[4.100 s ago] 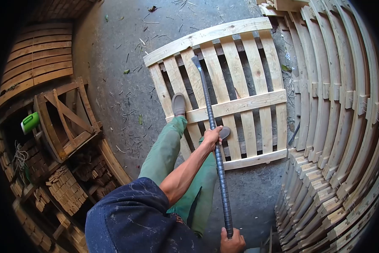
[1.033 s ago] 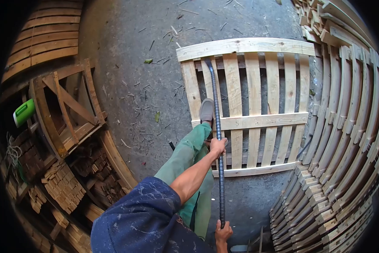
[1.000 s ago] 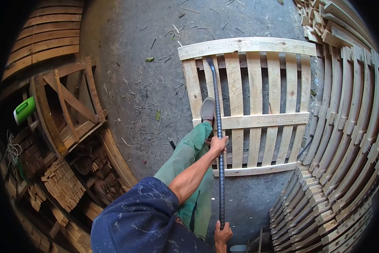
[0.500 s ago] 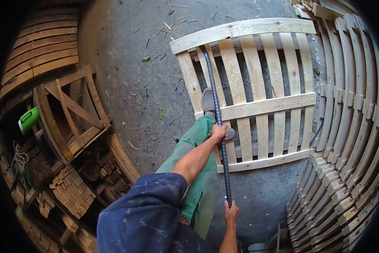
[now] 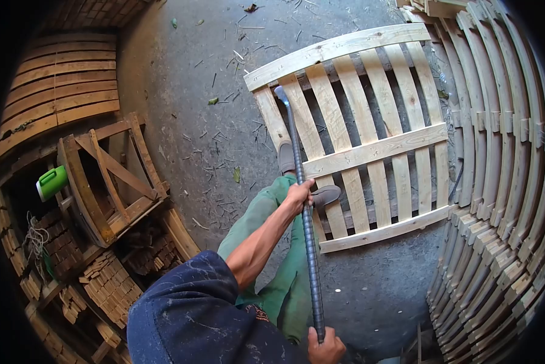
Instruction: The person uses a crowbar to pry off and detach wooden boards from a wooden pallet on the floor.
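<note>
A long dark ribbed metal bar (image 5: 309,249) slants up across the view, its flattened, bent tip over the left slats of a pale wooden pallet (image 5: 375,148). My left hand (image 5: 299,195) is wrapped round the bar near its middle. At the bar's lower end, my right hand (image 5: 326,347) grips it with closed fingers. The pallet lies on the concrete floor. One grey shoe (image 5: 285,158) is at its left side, and the other shoe (image 5: 326,195) is beside the bar, at the middle board. Whether the tip touches the wood I cannot tell.
Stacked pallets (image 5: 497,139) line the right side. On the left are a wooden frame (image 5: 111,176), a green-and-white jug (image 5: 52,182), bundled wood pieces (image 5: 110,282) and a slatted wooden stack (image 5: 66,82). Splinters and leaves lie on the concrete floor (image 5: 187,121).
The bar's tip has come back from the pallet's top board and now shows over the slats. My right hand has moved down in view with the bar's lower end. The camera view has also shifted.
</note>
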`<state>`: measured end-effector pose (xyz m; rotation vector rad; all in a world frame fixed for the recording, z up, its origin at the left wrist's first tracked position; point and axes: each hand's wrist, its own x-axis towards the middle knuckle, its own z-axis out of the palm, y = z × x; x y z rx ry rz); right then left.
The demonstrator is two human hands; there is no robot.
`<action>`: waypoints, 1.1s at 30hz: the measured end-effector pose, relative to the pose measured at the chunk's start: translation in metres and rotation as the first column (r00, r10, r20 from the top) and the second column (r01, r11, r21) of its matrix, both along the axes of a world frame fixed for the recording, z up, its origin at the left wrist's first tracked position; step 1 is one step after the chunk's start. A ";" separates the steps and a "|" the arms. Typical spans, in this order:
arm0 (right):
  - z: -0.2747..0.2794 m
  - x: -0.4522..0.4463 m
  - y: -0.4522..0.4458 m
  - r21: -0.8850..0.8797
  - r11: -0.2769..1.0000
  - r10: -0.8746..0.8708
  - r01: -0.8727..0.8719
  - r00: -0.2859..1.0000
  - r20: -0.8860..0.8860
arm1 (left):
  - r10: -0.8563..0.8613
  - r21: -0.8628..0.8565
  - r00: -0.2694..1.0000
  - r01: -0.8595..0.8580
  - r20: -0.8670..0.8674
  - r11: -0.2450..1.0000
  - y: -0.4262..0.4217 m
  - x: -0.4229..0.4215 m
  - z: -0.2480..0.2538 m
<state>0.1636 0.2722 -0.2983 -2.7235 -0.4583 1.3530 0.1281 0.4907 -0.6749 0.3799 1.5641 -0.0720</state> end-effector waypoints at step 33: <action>-0.070 -0.063 0.016 0.032 0.956 0.292 -0.292 0.956 0.012 | -0.147 -0.094 0.984 0.137 -0.101 0.986 0.055 -0.056 -0.034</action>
